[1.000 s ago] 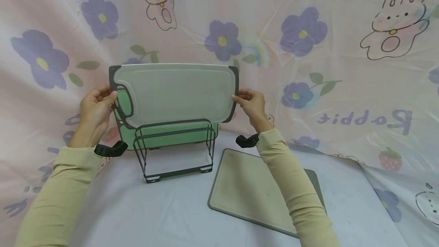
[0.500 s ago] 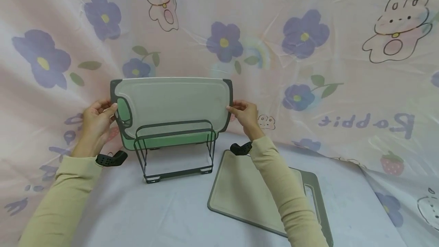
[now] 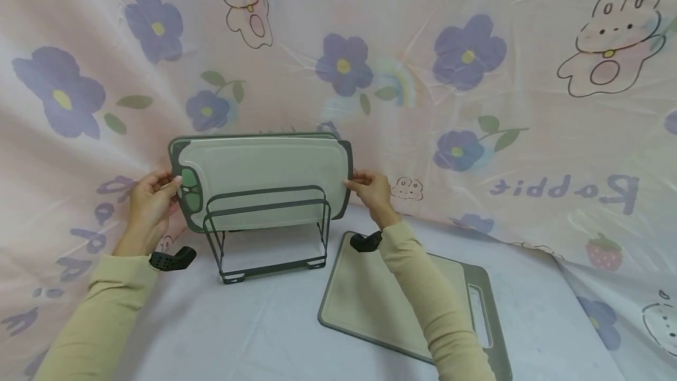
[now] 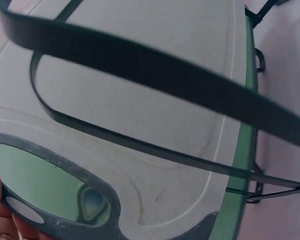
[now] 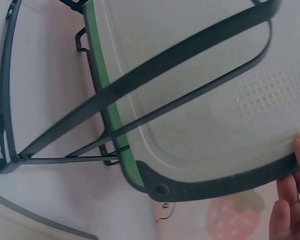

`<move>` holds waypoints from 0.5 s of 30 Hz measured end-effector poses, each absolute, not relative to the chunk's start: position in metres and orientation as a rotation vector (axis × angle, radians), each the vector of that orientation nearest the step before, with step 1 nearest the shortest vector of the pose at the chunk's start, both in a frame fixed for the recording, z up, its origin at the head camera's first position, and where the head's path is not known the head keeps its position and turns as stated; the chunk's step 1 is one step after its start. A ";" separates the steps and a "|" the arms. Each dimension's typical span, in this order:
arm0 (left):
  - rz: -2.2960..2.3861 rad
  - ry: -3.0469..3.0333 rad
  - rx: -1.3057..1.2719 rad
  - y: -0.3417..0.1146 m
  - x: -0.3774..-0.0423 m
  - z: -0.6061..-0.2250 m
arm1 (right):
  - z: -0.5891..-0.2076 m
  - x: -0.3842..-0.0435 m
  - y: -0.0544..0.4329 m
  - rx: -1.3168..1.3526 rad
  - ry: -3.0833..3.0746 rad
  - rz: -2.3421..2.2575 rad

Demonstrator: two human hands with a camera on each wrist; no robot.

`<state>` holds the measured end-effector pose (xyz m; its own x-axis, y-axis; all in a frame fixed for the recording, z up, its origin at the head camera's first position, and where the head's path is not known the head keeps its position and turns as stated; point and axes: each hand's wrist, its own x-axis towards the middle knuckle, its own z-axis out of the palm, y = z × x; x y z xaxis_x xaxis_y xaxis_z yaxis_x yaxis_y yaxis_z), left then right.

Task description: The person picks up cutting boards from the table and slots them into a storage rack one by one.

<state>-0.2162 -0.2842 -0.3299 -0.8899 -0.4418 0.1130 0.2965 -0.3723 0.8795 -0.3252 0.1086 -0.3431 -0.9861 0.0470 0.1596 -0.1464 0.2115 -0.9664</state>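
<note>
A whitish cutting board (image 3: 264,163) with dark grey corners stands on its long edge in a black wire rack (image 3: 267,207). Behind it is a green cutting board (image 3: 190,196), showing through the handle hole and along the top edge. My left hand (image 3: 150,204) pinches the white board's left end beside the handle hole, thumb in front. At the opposite end my right hand (image 3: 372,193) grips the dark edge between thumb and fingers. In the right wrist view, a strip of the green board (image 5: 122,135) shows below the white one, past the rack's bars.
A beige cutting board (image 3: 391,298) with a grey rim and handle lies flat on the white-covered table (image 3: 254,334), right of the rack and partly under my right forearm. A patterned curtain (image 3: 412,28) hangs close behind the rack.
Both hands have lowered the white board into the rack, and the right hand has shifted slightly left. The green board's top edge now shows above the white one.
</note>
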 end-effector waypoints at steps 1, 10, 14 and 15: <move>-2.280 -1.424 0.208 -0.284 -0.216 -0.332 | -0.346 -0.325 0.108 0.088 -2.322 1.887; -2.294 -1.461 0.224 -0.284 -0.208 -0.351 | -0.364 -0.322 0.106 0.018 -2.355 1.926; -2.330 -1.406 0.200 -0.284 -0.207 -0.357 | -0.369 -0.321 0.104 0.021 -2.358 1.924; -2.336 -1.395 0.191 -0.283 -0.206 -0.358 | -0.370 -0.321 0.104 0.021 -2.357 1.925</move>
<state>-0.2065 -0.2835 -0.3580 -0.9062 -0.4130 0.0909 0.2758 -0.4144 0.8673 -0.3207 0.1042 -0.3698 -0.9951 0.0518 0.0847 -0.0727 0.2016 -0.9768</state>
